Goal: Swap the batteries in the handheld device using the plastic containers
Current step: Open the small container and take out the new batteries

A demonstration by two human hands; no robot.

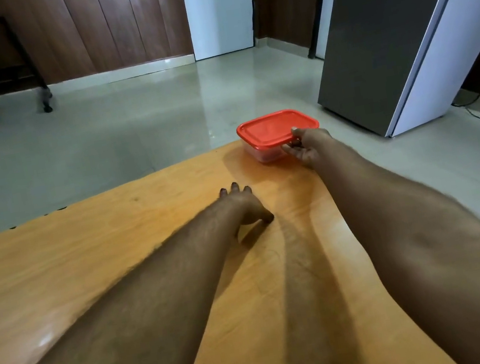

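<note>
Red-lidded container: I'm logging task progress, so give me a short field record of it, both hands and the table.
container: clear plastic container, red lid on, at the table's far edge
right hand: right hand gripping the container's near corner, thumb on the lid
left hand: left hand empty, fingers spread on the wooden table
contents: cannot tell
handheld device: not in view

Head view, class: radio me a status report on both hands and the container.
Right hand gripping near corner of red-lidded container, lid on. Left hand empty, fingertips on wooden table. Nothing in the way; no device in view.
</note>
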